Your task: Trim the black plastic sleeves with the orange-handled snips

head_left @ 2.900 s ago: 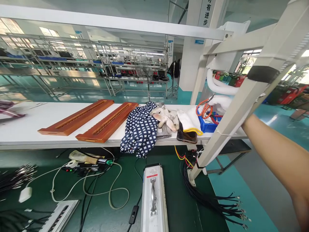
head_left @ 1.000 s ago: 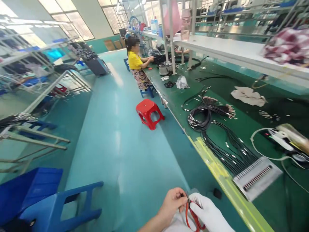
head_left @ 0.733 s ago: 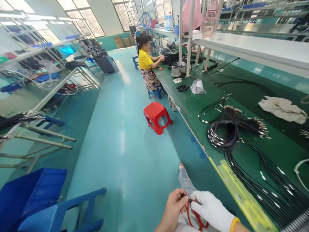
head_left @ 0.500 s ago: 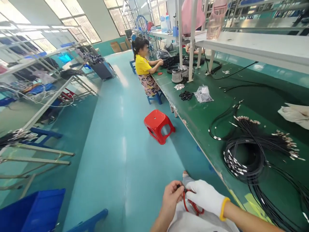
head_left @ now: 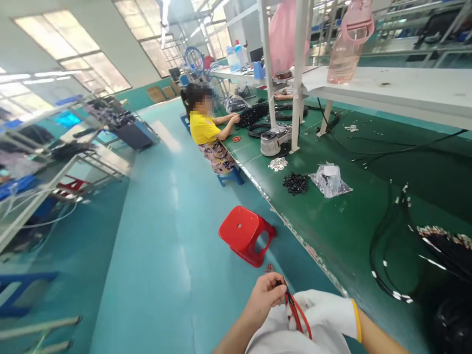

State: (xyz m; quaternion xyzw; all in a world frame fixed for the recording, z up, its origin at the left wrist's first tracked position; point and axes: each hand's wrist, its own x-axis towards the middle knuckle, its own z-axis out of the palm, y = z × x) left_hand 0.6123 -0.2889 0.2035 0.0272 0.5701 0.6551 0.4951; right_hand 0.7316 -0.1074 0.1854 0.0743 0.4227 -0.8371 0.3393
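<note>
Low in the head view, my left hand (head_left: 264,298) is bare and pinches the top of a pair of red-handled scissors (head_left: 297,312). My right hand (head_left: 321,312), in a white glove with a yellow cuff, presses against the scissors from the other side. The red handles hang down over a white cloth (head_left: 295,338) on my lap. The blades are hidden by my fingers.
To the right runs a green workbench (head_left: 342,231) with coiled black cables (head_left: 393,265), a clear plastic bag (head_left: 329,180) and small black parts (head_left: 295,183). A red plastic stool (head_left: 246,236) stands on the aisle floor. A co-worker (head_left: 201,129) sits farther along the bench.
My view has swung from the white bench, where red-orange scissors lay in a blue bin, to the aisle. Both hands now hold the scissors, and the stool and cables appear nearer.
</note>
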